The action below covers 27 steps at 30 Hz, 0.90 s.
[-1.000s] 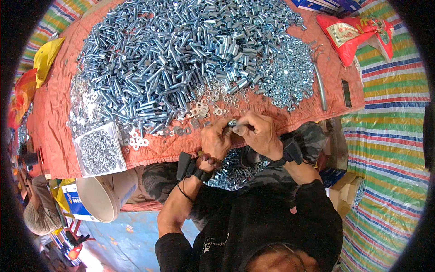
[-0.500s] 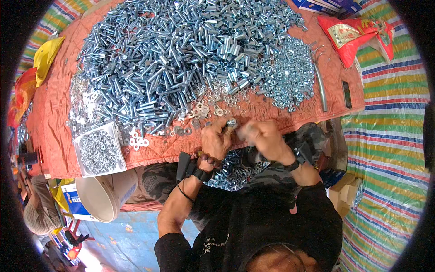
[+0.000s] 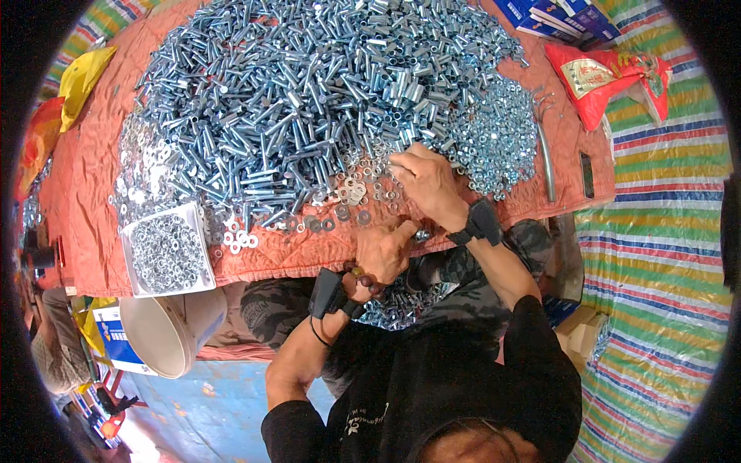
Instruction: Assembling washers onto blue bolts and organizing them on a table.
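Observation:
My left hand is closed at the table's front edge around a bolt, whose shiny metal end sticks out beside the thumb and forefinger. Farther forward, my right hand reaches into the small ring washers below the big heap. Its fingers are bent together with their tips down; whatever they pinch is hidden. Beyond them spreads a large pile of bolts mixed with metal sleeves. Hex nuts lie to the right, flat washers close to the left of my right hand.
A white tray of washers sits at the front left, above a white bucket. A container of finished-looking metal pieces is between my knees. A metal rod, a dark flat object and a red bag lie right.
My right hand has moved away from the left hand, forward to the ring washers. My left hand has shifted slightly right and nearer to me, still holding the bolt.

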Tool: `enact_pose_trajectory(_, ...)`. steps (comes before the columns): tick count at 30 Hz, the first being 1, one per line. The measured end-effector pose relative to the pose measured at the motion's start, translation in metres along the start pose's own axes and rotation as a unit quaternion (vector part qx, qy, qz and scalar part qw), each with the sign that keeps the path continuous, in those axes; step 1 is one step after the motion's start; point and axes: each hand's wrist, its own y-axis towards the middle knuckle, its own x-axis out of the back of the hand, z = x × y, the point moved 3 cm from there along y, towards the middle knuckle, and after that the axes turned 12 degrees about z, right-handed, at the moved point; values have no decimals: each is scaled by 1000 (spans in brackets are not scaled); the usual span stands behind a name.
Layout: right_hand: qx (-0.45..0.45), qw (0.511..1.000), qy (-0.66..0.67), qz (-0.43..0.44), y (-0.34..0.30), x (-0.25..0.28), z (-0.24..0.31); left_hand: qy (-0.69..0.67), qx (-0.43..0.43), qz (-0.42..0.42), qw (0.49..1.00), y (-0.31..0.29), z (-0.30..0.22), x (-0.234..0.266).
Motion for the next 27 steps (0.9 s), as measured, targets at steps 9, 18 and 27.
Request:
enact_pose_trajectory(9,21,998,-3,58,11,-12,-6,-35,-1,-5,999,-5,9,-11)
enact_pose_trajectory(18,-151,791,584,100,-19,-8,-20,-127,57,0,990,-5,5,-5)
enact_pose_trajectory(27,-186,764,612,88,-36,0,-33,-208,27,7,978,-2,0,-1)
